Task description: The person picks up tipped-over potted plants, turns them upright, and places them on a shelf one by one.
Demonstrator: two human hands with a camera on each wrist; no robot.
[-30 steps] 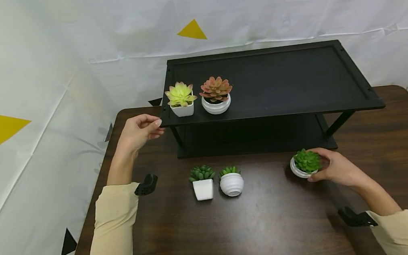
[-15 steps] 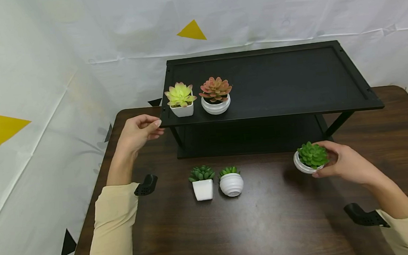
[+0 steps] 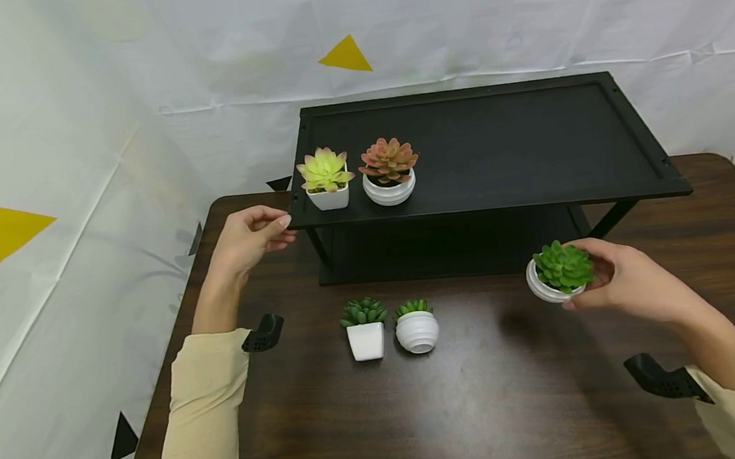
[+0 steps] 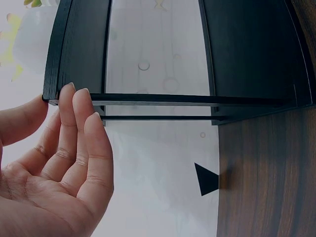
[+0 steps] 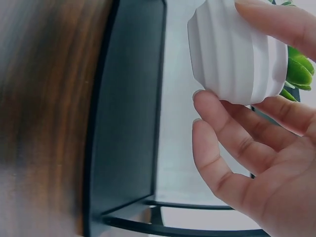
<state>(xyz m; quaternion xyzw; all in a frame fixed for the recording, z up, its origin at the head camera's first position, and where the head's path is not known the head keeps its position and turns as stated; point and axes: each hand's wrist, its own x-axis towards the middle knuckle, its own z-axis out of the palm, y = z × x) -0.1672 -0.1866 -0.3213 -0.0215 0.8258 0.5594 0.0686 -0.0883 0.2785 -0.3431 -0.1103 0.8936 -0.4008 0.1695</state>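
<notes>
My right hand holds a bright green potted succulent by its ribbed white pot, thumb on one side and fingers on the other. The pot is in the air in front of the shelf's right end. At the left front corner of the black two-tier shelf, my left hand pinches the top board's edge between thumb and fingers. On the top board stand a yellow-green succulent in a square white pot and a reddish succulent in a round white pot.
Two more succulents are on the brown table before the shelf: a dark green one in a square pot and a green one in a round pot, which looks tipped. White sheeting hangs behind and at left.
My right hand has lifted the green potted succulent off the table, a little to the right and toward the shelf; its shadow now lies apart. The left hand stays at the shelf corner.
</notes>
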